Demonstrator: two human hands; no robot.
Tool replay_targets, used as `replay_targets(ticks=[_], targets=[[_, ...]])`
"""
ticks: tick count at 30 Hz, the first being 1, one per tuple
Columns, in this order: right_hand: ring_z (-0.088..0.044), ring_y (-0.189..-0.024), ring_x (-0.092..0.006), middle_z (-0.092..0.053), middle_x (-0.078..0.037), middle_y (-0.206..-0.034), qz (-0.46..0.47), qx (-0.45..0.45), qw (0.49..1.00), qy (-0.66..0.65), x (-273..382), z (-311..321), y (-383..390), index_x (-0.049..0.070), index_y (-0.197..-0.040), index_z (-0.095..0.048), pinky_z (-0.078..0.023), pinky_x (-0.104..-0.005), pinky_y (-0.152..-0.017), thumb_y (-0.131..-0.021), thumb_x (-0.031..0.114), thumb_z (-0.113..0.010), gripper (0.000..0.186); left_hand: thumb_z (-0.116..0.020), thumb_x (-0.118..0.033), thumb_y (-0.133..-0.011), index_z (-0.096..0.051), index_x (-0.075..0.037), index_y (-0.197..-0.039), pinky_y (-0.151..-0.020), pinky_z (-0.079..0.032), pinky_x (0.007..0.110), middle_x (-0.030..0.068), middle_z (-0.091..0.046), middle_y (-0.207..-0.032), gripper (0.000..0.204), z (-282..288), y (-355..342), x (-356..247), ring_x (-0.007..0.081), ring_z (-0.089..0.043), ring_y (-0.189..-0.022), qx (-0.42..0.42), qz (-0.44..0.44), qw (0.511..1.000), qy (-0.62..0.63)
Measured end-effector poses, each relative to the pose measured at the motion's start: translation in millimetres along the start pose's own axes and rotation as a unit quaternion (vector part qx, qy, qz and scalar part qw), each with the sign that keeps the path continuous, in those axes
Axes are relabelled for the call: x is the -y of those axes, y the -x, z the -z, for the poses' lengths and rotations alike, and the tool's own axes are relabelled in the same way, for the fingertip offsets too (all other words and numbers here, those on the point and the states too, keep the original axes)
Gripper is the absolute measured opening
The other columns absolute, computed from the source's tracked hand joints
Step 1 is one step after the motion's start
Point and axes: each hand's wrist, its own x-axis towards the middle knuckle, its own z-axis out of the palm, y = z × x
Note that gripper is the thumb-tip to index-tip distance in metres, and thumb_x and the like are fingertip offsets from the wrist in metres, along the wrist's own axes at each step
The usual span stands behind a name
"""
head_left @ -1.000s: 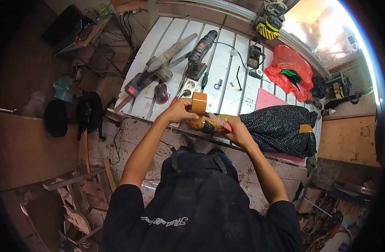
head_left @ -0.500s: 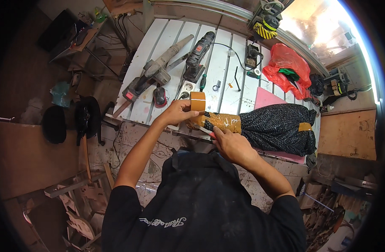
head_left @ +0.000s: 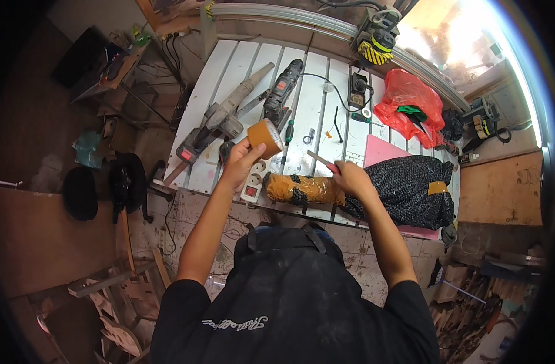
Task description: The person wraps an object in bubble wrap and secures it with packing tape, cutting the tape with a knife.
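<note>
My left hand [head_left: 242, 159] grips a roll of brown packing tape [head_left: 264, 138], raised over the white slatted bench [head_left: 198, 92]. My right hand [head_left: 352, 179] is closed on a knife with a red handle [head_left: 321, 160], its blade angled up and left. Beneath and between my hands lies a long bundle [head_left: 286, 187], its narrow left end wrapped in shiny brown tape and its wide right part [head_left: 411, 194] in dark speckled wrap. A white power strip [head_left: 255, 179] is by my left hand.
On the bench are a blower [head_left: 221, 115], a drill [head_left: 284, 85], a green-handled screwdriver [head_left: 289, 131], a black charger [head_left: 357, 91], a red plastic bag [head_left: 404, 100] and pink board [head_left: 375, 147]. A machine rail [head_left: 301, 16] runs behind; black padded pieces [head_left: 80, 194] stand left.
My left hand has lifted the tape roll away from the bundle, tilting it. My right hand has raised the knife off the bundle, whose taped end now lies fully in view.
</note>
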Motion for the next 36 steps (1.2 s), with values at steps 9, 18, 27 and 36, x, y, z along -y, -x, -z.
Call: replay_targets(ticks=[9, 18, 27, 36], targets=[[-0.063, -0.104, -0.0379, -0.066, -0.018, -0.11, 0.199, -0.361, 0.907, -0.087, 47.3, -57.7, -33.2, 0.004, -0.111, -0.065, -0.049, -0.0481, -0.09, -0.08, 0.008, -0.076, 0.034, -0.06, -0.016, -0.105, -0.058, 0.002, -0.134, -0.101, -0.048, 0.032, 0.0086, -0.066, -0.125, 0.034, 14.4, 85.1, -6.9, 0.016, -0.063, -0.116, -0.271, -0.084, 0.956, -0.08], [-0.053, -0.131, -0.0345, -0.056, -0.018, -0.141, 0.279, -0.187, 0.94, 0.059, 103.7, -120.3, 3.1, -0.001, -0.141, -0.047, -0.042, -0.0467, -0.111, -0.072, 0.019, -0.082, 0.08, -0.063, -0.021, -0.102, -0.065, 0.002, -0.114, -0.082, -0.052, 0.041, 0.0209, -0.071, -0.102, 0.026, 45.7, 125.9, 69.3, 0.0353, -0.071, -0.092, -0.371, -0.057, 0.804, -0.461], [-0.062, -0.115, -0.0353, -0.064, -0.016, -0.122, 0.256, -0.063, 0.964, -0.03, 99.5, -97.1, -12.4, 0.003, -0.131, -0.051, -0.049, -0.0462, -0.097, -0.062, 0.022, -0.091, 0.082, -0.06, -0.019, -0.101, -0.063, 0.005, -0.105, -0.11, -0.04, 0.054, 0.0258, -0.068, -0.097, 0.024, 76.1, 105.2, 97.3, 0.0483, -0.061, -0.098, -0.277, -0.071, 0.707, -0.647], [-0.051, -0.132, -0.0424, -0.055, -0.023, -0.14, 0.198, -0.175, 0.936, -0.232, 59.6, -83.7, 48.0, 0.002, -0.14, -0.053, -0.041, -0.0512, -0.111, -0.083, 0.033, -0.083, 0.071, -0.065, -0.025, -0.103, -0.068, 0.005, -0.108, -0.081, -0.052, 0.033, 0.0123, -0.074, -0.096, 0.03, 59.4, 93.0, 52.1, 0.0149, -0.068, -0.092, -0.356, -0.067, 0.809, -0.462]])
